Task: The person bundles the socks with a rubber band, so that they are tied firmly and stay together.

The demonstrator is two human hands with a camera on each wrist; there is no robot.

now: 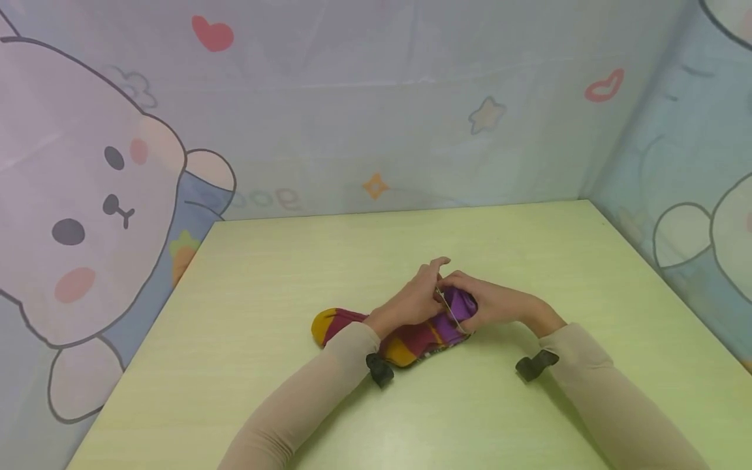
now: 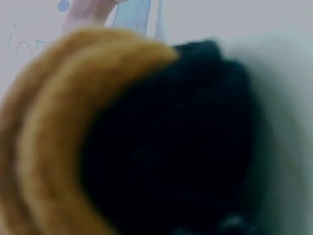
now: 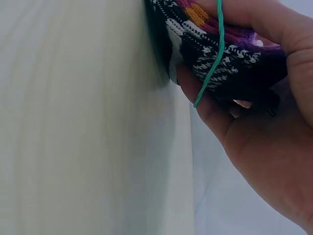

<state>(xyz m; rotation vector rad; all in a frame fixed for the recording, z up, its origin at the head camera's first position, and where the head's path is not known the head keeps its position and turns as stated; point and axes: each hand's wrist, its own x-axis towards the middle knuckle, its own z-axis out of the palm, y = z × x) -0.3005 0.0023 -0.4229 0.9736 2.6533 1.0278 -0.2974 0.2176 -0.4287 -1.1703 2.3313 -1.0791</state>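
Observation:
A bundle of patterned socks (image 1: 408, 347) in maroon, mustard and purple lies mid-table, toes pointing left. My right hand (image 1: 493, 303) grips the purple cuff end from the right. Across that end runs a thin rubber band (image 3: 215, 61), green in the right wrist view, stretched between the fingers and thumb of this hand. My left hand (image 1: 413, 301) reaches over the socks and holds them close to the cuff, index finger raised; its grip is partly hidden. Mustard and black knit (image 2: 58, 132) fills the left wrist view, blurred, with a fingertip (image 2: 89, 12) above.
The pale yellow-green table (image 1: 247, 385) extends around the hands on every side. Behind it hangs a cartoon-printed cloth (image 1: 329, 117), which also covers both sides. Dark wrist straps (image 1: 537, 365) stick out beneath the sleeves.

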